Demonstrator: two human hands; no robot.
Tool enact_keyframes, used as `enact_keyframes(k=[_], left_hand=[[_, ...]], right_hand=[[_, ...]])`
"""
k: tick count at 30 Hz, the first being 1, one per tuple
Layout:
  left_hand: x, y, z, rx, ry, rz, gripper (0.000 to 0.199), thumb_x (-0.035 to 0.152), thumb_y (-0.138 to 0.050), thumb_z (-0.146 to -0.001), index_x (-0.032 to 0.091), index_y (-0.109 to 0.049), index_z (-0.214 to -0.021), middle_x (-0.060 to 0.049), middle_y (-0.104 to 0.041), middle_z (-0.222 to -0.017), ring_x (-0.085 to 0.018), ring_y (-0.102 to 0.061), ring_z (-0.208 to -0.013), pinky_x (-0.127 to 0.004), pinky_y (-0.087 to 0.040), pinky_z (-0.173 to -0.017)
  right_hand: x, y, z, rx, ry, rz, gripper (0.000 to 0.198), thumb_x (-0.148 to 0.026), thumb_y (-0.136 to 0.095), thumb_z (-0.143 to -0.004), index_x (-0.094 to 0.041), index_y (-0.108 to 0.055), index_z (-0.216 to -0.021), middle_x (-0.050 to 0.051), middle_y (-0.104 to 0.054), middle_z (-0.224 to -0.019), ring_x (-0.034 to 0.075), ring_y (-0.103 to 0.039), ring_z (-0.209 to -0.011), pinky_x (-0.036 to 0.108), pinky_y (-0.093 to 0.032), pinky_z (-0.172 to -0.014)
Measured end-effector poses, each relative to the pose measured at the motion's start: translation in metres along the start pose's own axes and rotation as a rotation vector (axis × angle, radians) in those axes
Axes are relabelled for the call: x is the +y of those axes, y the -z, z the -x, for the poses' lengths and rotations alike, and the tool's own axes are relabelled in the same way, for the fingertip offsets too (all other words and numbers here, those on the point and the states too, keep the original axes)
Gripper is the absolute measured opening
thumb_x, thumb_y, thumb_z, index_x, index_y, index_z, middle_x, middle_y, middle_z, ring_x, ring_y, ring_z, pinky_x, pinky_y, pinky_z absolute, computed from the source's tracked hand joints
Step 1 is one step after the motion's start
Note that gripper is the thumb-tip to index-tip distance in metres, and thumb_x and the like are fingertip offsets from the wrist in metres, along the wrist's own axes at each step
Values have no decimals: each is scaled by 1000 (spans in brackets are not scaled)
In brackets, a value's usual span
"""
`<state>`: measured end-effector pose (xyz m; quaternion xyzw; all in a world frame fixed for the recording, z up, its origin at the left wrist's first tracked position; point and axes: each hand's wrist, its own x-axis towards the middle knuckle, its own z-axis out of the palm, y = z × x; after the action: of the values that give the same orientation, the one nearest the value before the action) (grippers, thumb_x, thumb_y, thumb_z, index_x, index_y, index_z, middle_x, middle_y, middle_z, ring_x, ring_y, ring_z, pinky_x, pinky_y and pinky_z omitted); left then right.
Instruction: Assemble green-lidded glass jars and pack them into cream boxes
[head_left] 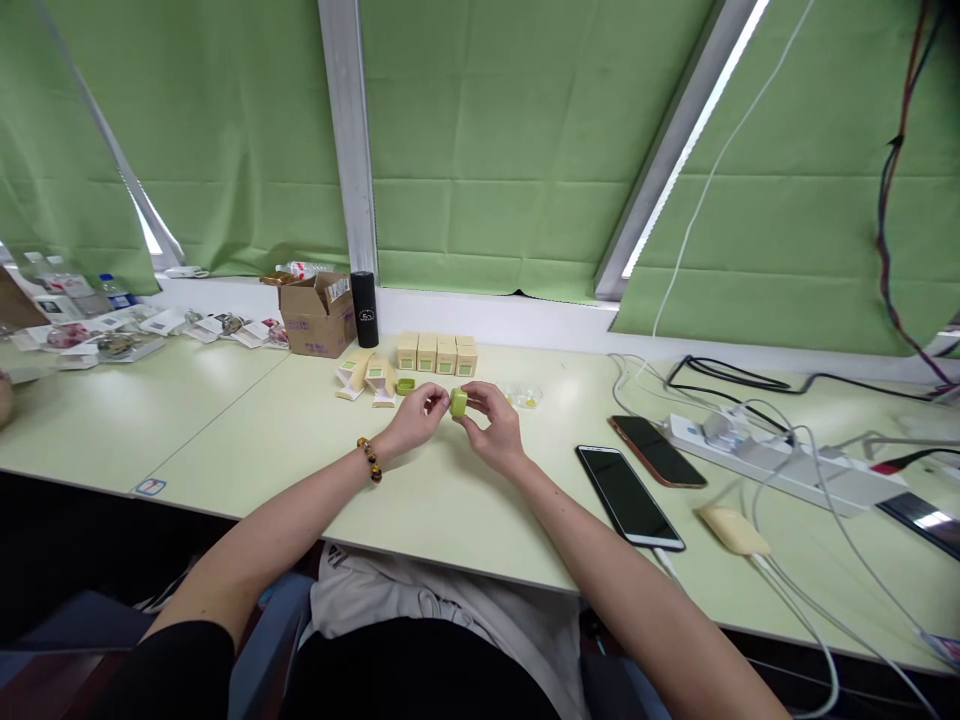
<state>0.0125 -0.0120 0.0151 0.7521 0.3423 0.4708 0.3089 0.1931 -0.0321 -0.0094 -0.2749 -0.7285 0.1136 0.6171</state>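
Note:
My right hand (495,428) grips a small green box-like case (458,404) between thumb and fingers, above the table. Close to its left side is my left hand (418,415), with thumb and fingertips pinched together; whatever they hold, if anything, is too small to make out. A second small green piece, looking like an open shell or lid (406,386), lies just behind my left hand. Two opened cream cartons (380,380) rest beside it with their flaps out. Behind my right hand sits a clear plastic tray (523,395) with small yellow bits in it.
A row of several closed cream cartons (436,354) stands at the back, near a black cylinder (364,310) and a cardboard box (317,315). Phones (630,495), a power strip (780,465) and loose cables occupy the right. Packaged items (120,340) cover the far left.

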Motion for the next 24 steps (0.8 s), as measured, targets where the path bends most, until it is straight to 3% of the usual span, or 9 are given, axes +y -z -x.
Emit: enact_keyframes(k=[10,24], left_hand=[[-2,0,-1,35,-18,-4,24,40,-58,-97,18,-59,-87,-3,-62,-82,-16,-56,-76,-30,-47,-71],[-10,6,-4,80,12,36,26,40,-58,-96,16,-63,-89,-4,-66,-85,-16,-59,-78,-30,-48,-74]], right_hand=[[-1,0,-1,9,-44,-21,35,-33,-72,-93,-26,-60,-124,9,-64,-121,25,-70,-107,51,-67,-97],[0,2,-2,25,-75,-28,35,-28,-73,-90,-26,-61,-123,9,-63,-121,23,-70,-105,49,-67,-94]])
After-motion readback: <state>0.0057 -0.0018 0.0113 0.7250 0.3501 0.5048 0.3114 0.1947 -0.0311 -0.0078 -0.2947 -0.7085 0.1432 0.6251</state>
